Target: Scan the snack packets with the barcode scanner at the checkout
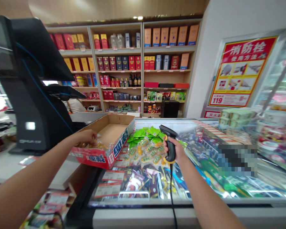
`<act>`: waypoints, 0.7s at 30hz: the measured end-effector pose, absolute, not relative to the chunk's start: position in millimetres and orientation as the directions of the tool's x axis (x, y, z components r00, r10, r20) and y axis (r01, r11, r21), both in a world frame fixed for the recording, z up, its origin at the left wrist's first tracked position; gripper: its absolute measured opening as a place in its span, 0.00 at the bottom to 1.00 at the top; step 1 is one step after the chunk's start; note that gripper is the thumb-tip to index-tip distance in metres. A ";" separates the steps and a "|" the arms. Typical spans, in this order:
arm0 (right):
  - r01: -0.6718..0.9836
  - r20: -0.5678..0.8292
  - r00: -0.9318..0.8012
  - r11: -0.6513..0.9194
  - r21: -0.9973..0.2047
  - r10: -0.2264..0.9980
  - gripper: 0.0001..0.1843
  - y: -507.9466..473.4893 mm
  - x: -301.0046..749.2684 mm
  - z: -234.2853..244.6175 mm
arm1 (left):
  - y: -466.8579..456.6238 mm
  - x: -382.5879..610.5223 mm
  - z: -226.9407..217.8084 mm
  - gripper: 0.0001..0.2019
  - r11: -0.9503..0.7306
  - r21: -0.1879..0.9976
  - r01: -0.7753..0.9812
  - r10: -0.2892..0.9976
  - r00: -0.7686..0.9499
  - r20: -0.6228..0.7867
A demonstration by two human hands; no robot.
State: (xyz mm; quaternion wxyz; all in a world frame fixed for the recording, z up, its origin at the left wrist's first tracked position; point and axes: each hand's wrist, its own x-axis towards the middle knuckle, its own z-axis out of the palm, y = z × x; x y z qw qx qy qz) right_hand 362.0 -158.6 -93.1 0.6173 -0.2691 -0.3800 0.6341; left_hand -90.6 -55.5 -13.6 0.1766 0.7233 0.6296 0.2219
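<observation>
My right hand is closed around the handle of a black and orange barcode scanner, whose cable hangs down toward me. It is held over a pile of green and yellow snack packets lying on the glass lid of a chest freezer. My left hand reaches into a shallow red and white cardboard box, its fingers curled among small clear-wrapped packets in the box's near corner; what they grip is hidden.
A black checkout terminal stands at the left on the counter. Shelves of boxed goods and bottles line the back wall. A red fire-hydrant poster hangs at the right, with stacked tubs below it.
</observation>
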 end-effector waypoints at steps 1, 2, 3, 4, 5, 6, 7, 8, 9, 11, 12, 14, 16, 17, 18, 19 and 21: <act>-0.581 0.122 -0.092 0.046 -0.813 0.988 0.13 -158.9 361.8 -92.7 | -59.4 -87.8 -5.1 0.11 -0.133 0.578 0.805 0.990 0.077 0.120; -0.585 0.114 -0.092 0.039 -0.810 0.989 0.13 -159.3 361.6 -92.2 | -64.5 -83.6 4.1 0.11 -0.118 0.629 0.768 0.991 0.048 0.127; -0.588 0.108 -0.095 0.032 -0.809 0.990 0.13 -159.7 361.4 -91.7 | -70.7 -77.5 13.3 0.11 -0.115 0.697 0.708 0.990 0.027 0.137; -0.590 0.104 -0.099 0.026 -0.807 0.990 0.13 -160.2 361.3 -91.4 | -77.8 -69.2 21.9 0.10 -0.145 0.782 0.607 0.984 0.008 0.176; -0.591 0.102 -0.103 0.021 -0.806 0.989 0.13 -160.5 361.3 -91.1 | -85.6 -58.5 29.2 0.11 -0.184 0.858 0.479 0.978 0.002 0.209; -0.592 0.102 -0.106 0.019 -0.806 0.989 0.13 -160.8 361.2 -91.1 | -93.8 -45.5 34.7 0.12 -0.216 0.916 0.338 0.974 0.011 0.226; -0.592 0.102 -0.107 0.019 -0.806 0.989 0.13 -161.0 361.1 -91.2 | -102.2 -30.3 37.9 0.12 -0.233 0.952 0.199 0.972 0.034 0.231; -0.591 0.102 -0.107 0.020 -0.807 0.989 0.13 -161.0 360.9 -91.4 | -110.4 -13.2 38.6 0.12 -0.232 0.970 0.072 0.972 0.068 0.227; -0.588 0.101 -0.107 0.019 -0.809 0.989 0.13 -161.0 360.7 -91.7 | -118.1 5.1 36.6 0.12 -0.221 0.975 -0.037 0.969 0.110 0.224; -0.579 0.102 -0.112 0.018 -0.815 0.988 0.13 -160.9 360.2 -92.4 | -130.8 43.0 25.4 0.13 -0.175 0.965 -0.194 0.955 0.206 0.214; -0.573 0.104 -0.116 0.019 -0.819 0.988 0.13 -160.9 360.0 -92.7 | -135.0 61.1 16.8 0.14 -0.143 0.960 -0.240 0.943 0.261 0.206; -0.564 0.103 -0.128 0.013 -0.826 0.987 0.13 -161.0 359.6 -92.7 | -138.5 92.6 -3.8 0.15 -0.071 0.947 -0.315 0.916 0.354 0.186; -0.560 0.102 -0.132 0.011 -0.828 0.986 0.12 -161.6 359.3 -92.0 | -135.6 114.9 -25.4 0.15 -0.007 0.928 -0.372 0.901 0.401 0.167; -0.559 0.105 -0.133 0.013 -0.829 0.985 0.12 -162.1 359.1 -91.5 | -132.6 122.3 -35.5 0.15 0.009 0.918 -0.395 0.903 0.397 0.162; -0.557 0.111 -0.136 0.017 -0.830 0.985 0.12 -162.8 358.8 -90.9 | -129.1 127.2 -44.7 0.15 0.012 0.909 -0.417 0.911 0.379 0.162; -0.553 0.116 -0.140 0.020 -0.833 0.983 0.12 -163.7 358.4 -90.3 | -125.7 130.0 -52.9 0.15 0.002 0.899 -0.438 0.921 0.351 0.169; -0.538 0.128 -0.150 0.028 -0.842 0.980 0.12 -165.8 357.1 -89.0 | -120.6 130.8 -65.8 0.15 -0.036 0.876 -0.482 0.933 0.297 0.202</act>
